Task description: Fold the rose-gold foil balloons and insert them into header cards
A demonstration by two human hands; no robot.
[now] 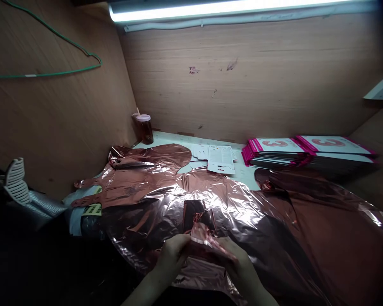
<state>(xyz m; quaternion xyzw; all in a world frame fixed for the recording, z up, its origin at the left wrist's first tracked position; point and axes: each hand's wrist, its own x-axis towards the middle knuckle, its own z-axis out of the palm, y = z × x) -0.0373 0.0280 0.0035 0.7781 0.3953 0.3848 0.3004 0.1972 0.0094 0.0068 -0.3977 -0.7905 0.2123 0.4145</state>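
Shiny rose-gold foil balloons (pixel 147 182), flat and creased, overlap across the table. At the front centre, my left hand (pixel 174 255) is closed on the left side of a bunched foil balloon (pixel 201 231). My right hand (pixel 234 255) grips the same foil from the right, with its fingers partly hidden beneath it. Between the two hands the foil is folded and pulled together, and part of it hangs down toward me. Another large dark foil sheet (pixel 325 212) spreads out to the right.
Two stacks of pink-edged packets (pixel 276 146) printed with a 3 stand at the back right. White printed cards (pixel 221 158) lie at the back centre. A lidded cup with a straw (pixel 145 129) is in the left corner. A green hanger (pixel 51 74) hangs on the left wall.
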